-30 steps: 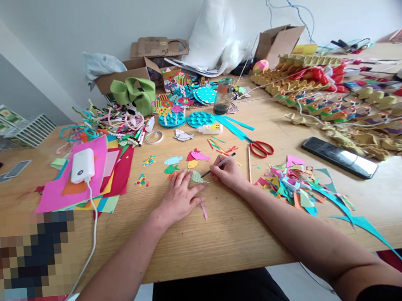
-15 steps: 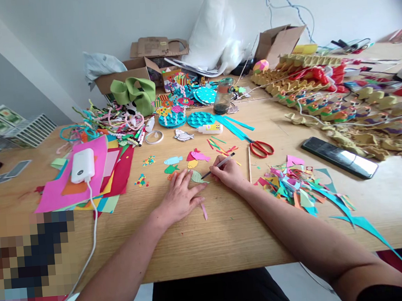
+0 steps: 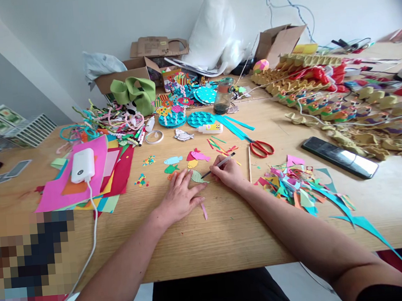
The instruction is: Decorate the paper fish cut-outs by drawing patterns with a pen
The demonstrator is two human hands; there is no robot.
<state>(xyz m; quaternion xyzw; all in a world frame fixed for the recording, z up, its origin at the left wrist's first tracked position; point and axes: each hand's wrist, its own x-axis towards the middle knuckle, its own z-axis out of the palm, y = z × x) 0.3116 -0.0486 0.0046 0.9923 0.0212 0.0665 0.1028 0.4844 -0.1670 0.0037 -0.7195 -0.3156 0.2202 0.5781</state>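
Note:
A pale green paper fish [image 3: 196, 176] with dark stripes lies flat on the table. My left hand [image 3: 182, 196] rests open over its left end, fingers spread, partly covering an orange fish [image 3: 172, 176]. Between the fingers of my right hand [image 3: 228, 172] is a dark pen [image 3: 219, 164], its tip at the right end of the striped fish. Just beyond lie more cut paper fish: light blue [image 3: 173, 160], green [image 3: 171, 169], yellow [image 3: 193, 163] and pink [image 3: 200, 156]. A thin pink paper strip [image 3: 204, 211] lies below my left fingertips.
Red-handled scissors [image 3: 261, 149] and a wooden stick [image 3: 249, 164] lie right of my hand, near a heap of paper scraps [image 3: 294, 185] and a phone [image 3: 340, 157]. A glue bottle [image 3: 211, 129] lies behind the fish. Coloured sheets with a white power bank [image 3: 83, 165] lie left.
The pen tip has shifted very slightly on the striped fish. Both hands otherwise stay where they were.

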